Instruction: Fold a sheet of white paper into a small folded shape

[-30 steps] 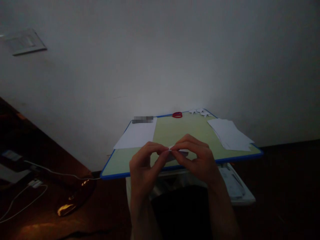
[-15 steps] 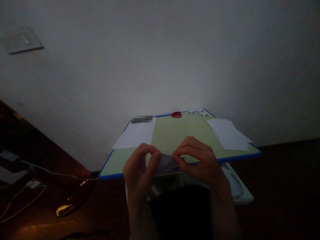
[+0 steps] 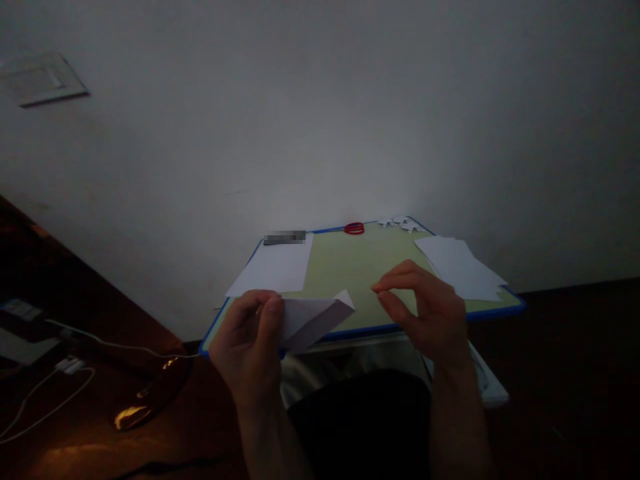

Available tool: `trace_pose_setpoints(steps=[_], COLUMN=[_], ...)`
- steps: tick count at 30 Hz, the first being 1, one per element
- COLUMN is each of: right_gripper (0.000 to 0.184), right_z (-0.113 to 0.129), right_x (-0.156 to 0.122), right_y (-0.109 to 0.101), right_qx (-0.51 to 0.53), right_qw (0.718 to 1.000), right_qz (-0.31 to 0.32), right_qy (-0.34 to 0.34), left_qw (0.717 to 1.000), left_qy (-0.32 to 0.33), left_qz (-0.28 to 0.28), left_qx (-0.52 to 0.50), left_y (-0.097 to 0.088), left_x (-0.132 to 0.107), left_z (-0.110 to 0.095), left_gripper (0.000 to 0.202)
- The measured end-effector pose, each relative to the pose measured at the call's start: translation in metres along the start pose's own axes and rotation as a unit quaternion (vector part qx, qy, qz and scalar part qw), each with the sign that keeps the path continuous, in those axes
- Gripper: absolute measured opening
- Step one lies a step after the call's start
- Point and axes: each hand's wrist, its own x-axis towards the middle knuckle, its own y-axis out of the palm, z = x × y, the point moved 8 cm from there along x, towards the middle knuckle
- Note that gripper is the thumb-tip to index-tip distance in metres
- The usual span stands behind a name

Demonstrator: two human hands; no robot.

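Observation:
My left hand [image 3: 253, 340] pinches a folded sheet of white paper [image 3: 313, 317] between thumb and fingers, above the near edge of the table. The paper's right end angles up into a small pointed flap. To the right, apart from the paper, is my right hand [image 3: 423, 310]. Its thumb and index fingertips meet in a pinch, and no object shows between them.
The blue-edged, light green table [image 3: 345, 263] stands against a wall. On it lie a white sheet [image 3: 275, 270] under a pixelated dark object [image 3: 284, 237], red-handled scissors [image 3: 354, 229], several white paper stars [image 3: 400, 223] and a paper stack [image 3: 457, 263].
My right hand has let go of the folded paper and moved right. My left hand has shifted left with the paper, and more of its folded shape shows.

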Motion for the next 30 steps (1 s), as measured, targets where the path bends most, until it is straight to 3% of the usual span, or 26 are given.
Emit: trace_pose_setpoints(steps=[5, 11, 21, 25, 30], right_gripper=[0.04, 0.026, 0.016, 0.012, 0.01], right_z=[0.012, 0.008, 0.006, 0.009, 0.011], right_x=[0.0, -0.001, 0.0, 0.002, 0.004], right_y=[0.027, 0.035, 0.037, 0.037, 0.038], right_qx=[0.033, 0.05, 0.054, 0.042, 0.032], right_qw=[0.998, 0.997, 0.997, 0.997, 0.996], right_qz=[0.053, 0.052, 0.061, 0.07, 0.08], right_qy=[-0.004, 0.003, -0.001, -0.007, -0.013], left_qw=[0.999, 0.996, 0.988, 0.976, 0.966], left_qy=[0.006, 0.015, 0.011, -0.007, 0.005], left_qz=[0.033, 0.086, 0.144, 0.198, 0.254], left_qx=[-0.004, -0.006, -0.06, -0.094, -0.053], left_y=[0.014, 0.023, 0.032, 0.04, 0.047], left_x=[-0.002, -0.004, -0.006, -0.008, -0.012], left_z=[-0.004, -0.005, -0.006, -0.009, -0.01], left_gripper=[0.012, 0.017, 0.007, 0.01, 0.009])
